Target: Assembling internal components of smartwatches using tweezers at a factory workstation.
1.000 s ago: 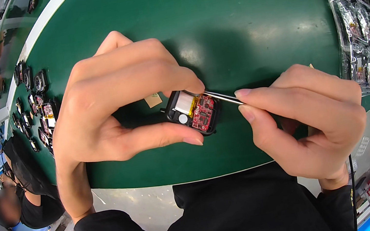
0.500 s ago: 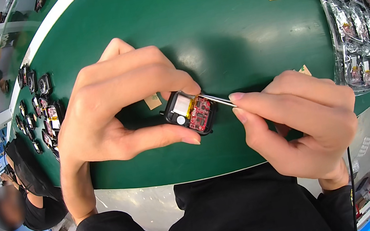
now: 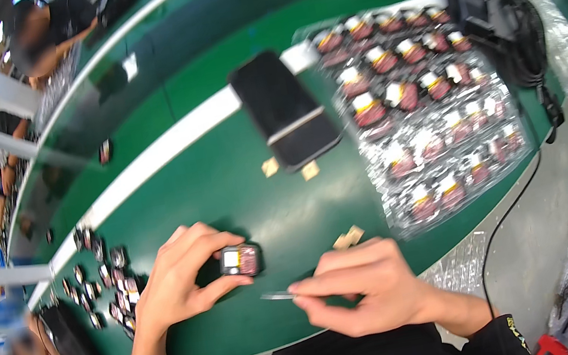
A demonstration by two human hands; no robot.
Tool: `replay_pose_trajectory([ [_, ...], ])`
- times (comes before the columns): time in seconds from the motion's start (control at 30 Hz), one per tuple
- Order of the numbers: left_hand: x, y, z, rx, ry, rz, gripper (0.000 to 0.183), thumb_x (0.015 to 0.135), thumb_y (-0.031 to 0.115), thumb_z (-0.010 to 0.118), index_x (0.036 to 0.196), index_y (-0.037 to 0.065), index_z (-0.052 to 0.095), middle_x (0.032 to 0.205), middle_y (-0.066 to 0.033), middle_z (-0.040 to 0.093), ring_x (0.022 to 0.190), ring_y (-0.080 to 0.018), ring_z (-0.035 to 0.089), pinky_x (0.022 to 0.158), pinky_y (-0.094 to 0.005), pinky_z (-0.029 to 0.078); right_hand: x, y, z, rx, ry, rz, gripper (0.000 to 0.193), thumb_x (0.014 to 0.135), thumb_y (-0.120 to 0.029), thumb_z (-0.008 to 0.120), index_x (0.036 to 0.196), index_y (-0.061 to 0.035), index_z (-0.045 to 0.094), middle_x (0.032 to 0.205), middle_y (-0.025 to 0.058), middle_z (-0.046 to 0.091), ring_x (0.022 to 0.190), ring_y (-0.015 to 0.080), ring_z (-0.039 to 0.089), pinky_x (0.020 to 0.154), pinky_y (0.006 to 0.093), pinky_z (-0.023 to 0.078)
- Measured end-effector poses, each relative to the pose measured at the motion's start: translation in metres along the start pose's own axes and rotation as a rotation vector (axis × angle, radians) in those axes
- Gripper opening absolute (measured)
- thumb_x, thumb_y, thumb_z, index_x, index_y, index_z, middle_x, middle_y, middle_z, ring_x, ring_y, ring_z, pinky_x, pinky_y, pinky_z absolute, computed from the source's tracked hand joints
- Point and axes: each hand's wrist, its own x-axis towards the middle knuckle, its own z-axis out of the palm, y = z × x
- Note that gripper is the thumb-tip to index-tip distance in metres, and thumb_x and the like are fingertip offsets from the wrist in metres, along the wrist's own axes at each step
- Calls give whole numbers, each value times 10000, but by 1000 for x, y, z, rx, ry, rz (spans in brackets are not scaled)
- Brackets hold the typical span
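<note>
Between its thumb and fingers, my left hand [image 3: 182, 278] holds a small black device housing [image 3: 242, 260], its inside showing a white battery-like block and a red circuit board. The housing is close to the green tabletop; whether it touches is hard to tell. My right hand [image 3: 365, 291] pinches slim metal tweezers [image 3: 276, 296], their tip pointing left, below and apart from the housing. Just beyond the right hand lie small tan paper pieces [image 3: 348, 238].
A clear plastic tray [image 3: 391, 215] with rows of similar boards lies at the right. A dark phone-like slab [image 3: 284, 105] sits farther back, and a black cable bundle [image 3: 523, 44] beyond the tray. Several black housings [image 3: 124, 289] cluster left, near a black bag [image 3: 70, 341] and a person.
The view has swung up and right, showing more of the tray. The tweezers have come away from the housing, which stays in my left hand.
</note>
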Motion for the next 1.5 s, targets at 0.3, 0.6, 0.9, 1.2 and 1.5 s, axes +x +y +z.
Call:
replay_pose_trajectory([
  [0.3, 183, 22, -36, -68, 55, 267, 493, 870, 284, 920, 1259, 38, 744, 1063, -62, 674, 821, -184, 559, 741, -347, 472, -4, -3, -3, 43, 0, 22, 143, 894, -25, 848, 1036, -15, 854, 726, 17, 686, 484, 95, 518, 457, 276, 395],
  [0.6, 217, -7, -13, -85, 2, 340, 539, 962, 251, 841, 1462, 96, 712, 1481, -133, 708, 1366, -343, 615, 1181, -465, 482, 3, -11, 0, 113, 3, 59, 128, 906, -40, 819, 1028, -2, 830, 726, 64, 662, 518, 176, 569, 490, 327, 440],
  [0.9, 52, -147, -85, 694, 346, -390, 375, 1014, 223, 745, 1363, 87, 736, 1387, -155, 701, 1297, -375, 640, 1092, -482, 522, -1, -13, -3, 60, -22, 67, 145, 896, -42, 848, 1036, -4, 842, 736, 28, 669, 501, 115, 522, 454, 290, 397],
  [1.2, 45, -88, -68, 71, 313, -142, 462, 965, 46, 768, 1420, 39, 686, 1290, -137, 751, 1117, -278, 701, 964, -387, 561, 1, -9, 1, -3, 49, 126, 163, 856, -20, 871, 1017, -16, 855, 694, 24, 667, 506, 104, 518, 468, 289, 386],
  [1.5, 11, -4, 3, -34, 119, 110, 537, 837, 151, 924, 1346, 73, 770, 1282, -92, 753, 1125, -331, 691, 994, -446, 563, 7, -13, 1, -84, 40, 144, 170, 830, -5, 879, 1000, -14, 870, 674, 25, 688, 478, 66, 504, 447, 251, 345],
])
